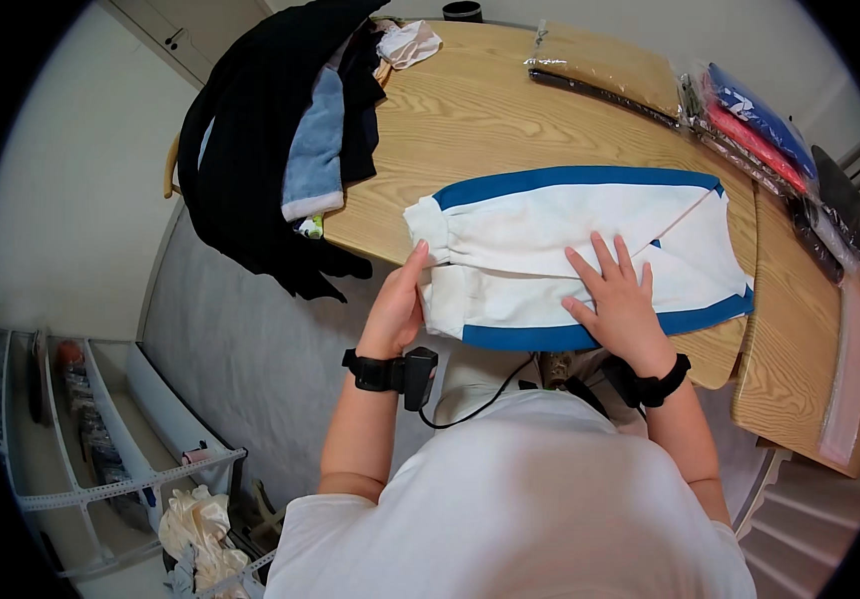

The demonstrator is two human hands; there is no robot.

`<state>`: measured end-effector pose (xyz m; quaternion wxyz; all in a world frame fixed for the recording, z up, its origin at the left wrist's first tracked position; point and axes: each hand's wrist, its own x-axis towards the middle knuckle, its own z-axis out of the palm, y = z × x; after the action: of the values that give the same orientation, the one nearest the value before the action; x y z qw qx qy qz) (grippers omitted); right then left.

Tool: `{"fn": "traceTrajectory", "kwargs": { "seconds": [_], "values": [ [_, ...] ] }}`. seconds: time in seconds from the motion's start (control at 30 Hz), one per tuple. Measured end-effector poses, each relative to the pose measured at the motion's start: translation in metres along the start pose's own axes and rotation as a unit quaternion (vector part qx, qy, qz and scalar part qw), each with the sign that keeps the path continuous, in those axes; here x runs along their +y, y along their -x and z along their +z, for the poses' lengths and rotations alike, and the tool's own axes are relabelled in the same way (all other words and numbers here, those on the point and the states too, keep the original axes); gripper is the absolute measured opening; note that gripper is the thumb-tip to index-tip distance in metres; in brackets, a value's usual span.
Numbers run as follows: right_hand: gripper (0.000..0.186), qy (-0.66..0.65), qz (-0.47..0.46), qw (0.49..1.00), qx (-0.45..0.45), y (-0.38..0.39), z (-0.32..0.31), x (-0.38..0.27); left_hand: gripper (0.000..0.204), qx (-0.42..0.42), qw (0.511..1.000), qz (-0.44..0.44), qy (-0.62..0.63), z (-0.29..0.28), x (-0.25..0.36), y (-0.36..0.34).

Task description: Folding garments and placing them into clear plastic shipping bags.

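A white garment with blue bands (520, 232) lies folded flat on the wooden table in front of me, its cuffs toward the left. My left hand (397, 309) is at the cuff end, thumb along the cuffs and the other fingers mostly hidden; it seems to grip the edge there. Palm down, my right hand (622, 301) rests on the middle of the garment with its fingers spread. Each wrist wears a black strap with a small device.
Dark clothes (250, 150) with a light blue piece hang over the table's left end. Bagged folded garments (605, 75) lie along the far edge, and more bagged ones (765, 125) stack at the far right. Shelving (100, 494) stands low on the left, a cream cloth (200, 529) beside it.
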<state>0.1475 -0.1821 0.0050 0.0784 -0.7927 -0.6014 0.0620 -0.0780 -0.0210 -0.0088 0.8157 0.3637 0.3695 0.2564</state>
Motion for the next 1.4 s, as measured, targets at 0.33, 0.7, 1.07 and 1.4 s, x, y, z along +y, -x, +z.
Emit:
{"fn": "traceTrajectory", "kwargs": {
  "seconds": [0.33, 0.7, 1.07, 1.4],
  "values": [
    [0.054, 0.016, -0.013, 0.996, 0.092, 0.006, 0.016, 0.000, 0.037, 0.046, 0.996, 0.066, -0.036, 0.007, -0.014, -0.007],
    [0.049, -0.044, -0.097, 0.986, 0.126, 0.008, 0.016, -0.028, 0.032, 0.021, 0.977, 0.176, -0.123, 0.055, 0.010, 0.031],
    [0.040, -0.692, 0.108, 0.714, -0.012, -0.001, -0.013, 0.071, 0.021, -0.026, 0.838, 0.249, -0.485, 0.147, 0.013, -0.041],
    [0.052, -0.784, 0.195, 0.588, -0.037, -0.001, -0.023, 0.085, 0.049, -0.217, 0.911, -0.048, -0.348, 0.168, -0.003, -0.039]
  ]
}}
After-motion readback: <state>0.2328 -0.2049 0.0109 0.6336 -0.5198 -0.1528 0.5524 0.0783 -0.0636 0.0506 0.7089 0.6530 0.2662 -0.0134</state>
